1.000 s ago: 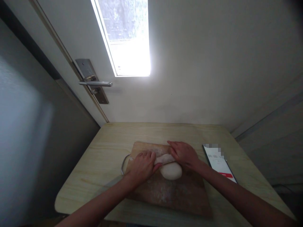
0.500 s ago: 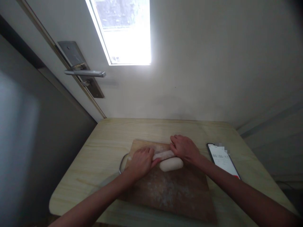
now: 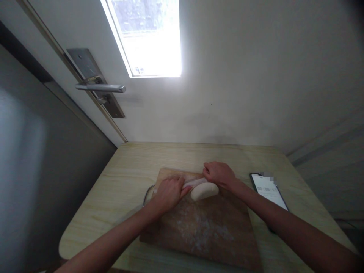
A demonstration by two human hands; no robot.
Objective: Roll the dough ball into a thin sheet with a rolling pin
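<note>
A pale lump of dough lies on a floured wooden board on a light wooden table. Across the dough's far edge runs a pale rolling pin. My left hand is curled over the pin's left end and my right hand is curled over its right end. Only the short middle stretch of the pin shows between my hands.
A phone with a lit screen lies on the table to the right of the board. A metal loop pokes out at the board's left edge. Behind the table stands a white door with a metal handle and a bright glass pane.
Both hands and the pin have moved away from me across the board, and the dough has gone from a round lump to a flatter, longer shape. The view shifted slightly.
</note>
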